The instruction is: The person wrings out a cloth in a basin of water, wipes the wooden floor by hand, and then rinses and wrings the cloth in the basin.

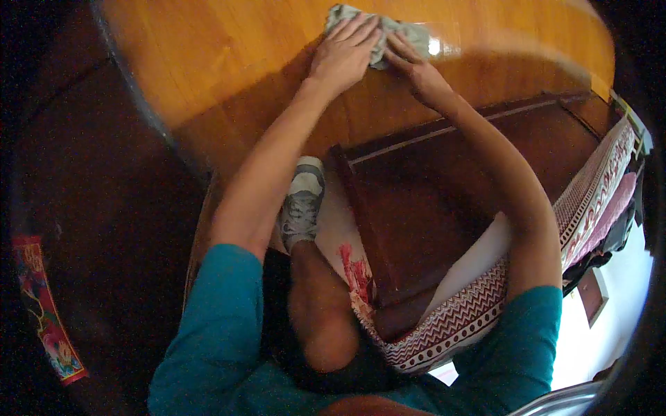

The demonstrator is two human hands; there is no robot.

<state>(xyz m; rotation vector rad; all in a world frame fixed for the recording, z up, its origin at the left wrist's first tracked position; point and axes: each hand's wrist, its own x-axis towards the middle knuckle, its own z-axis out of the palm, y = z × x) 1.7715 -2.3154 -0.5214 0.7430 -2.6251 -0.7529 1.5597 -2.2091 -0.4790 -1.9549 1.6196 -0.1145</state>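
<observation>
A crumpled grey-green cloth (416, 35) lies bunched on a glossy orange-brown wooden surface (208, 48). My left hand (345, 52) holds its left part against the wood, fingers laid together over the folds. On the cloth's lower right side, my right hand (424, 75) presses with the fingers a little apart, the fingertips pointing up and left. Both hands are close together and share the same cloth. What lies beneath the palms is hidden.
Below the surface is a dark wooden panel with a raised frame (444, 201). A red-and-white patterned fabric (451, 312) with a pink tassel (355, 272) drapes at right. My grey shoe (304, 197) rests beneath my arms. A colourful red-edged strip (48, 312) is at far left.
</observation>
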